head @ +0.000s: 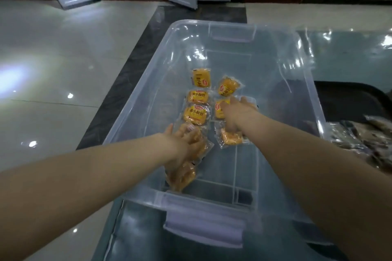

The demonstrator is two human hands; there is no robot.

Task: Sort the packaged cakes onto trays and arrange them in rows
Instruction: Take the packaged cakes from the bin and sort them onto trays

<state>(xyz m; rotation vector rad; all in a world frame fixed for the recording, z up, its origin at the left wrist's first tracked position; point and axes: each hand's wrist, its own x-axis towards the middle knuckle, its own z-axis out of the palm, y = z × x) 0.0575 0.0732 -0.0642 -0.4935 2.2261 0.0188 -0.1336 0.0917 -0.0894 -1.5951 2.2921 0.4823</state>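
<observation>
Both arms reach down into the clear plastic bin [135, 99], where yellow cake packets [197, 115] printed "小面包" with a red oval logo lie in two rough rows on the bottom. The left hand [186, 144] curls round a packet at the near end of the left row. The right hand [237, 112] lies over a packet in the right row, but its grip can't be made out.

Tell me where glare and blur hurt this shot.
Head view: glare streaks the clear bin's far-right wall and the glossy floor; both hands are motion-blurred over the packaged cakes; wide-angle distortion bends the edges.
</observation>
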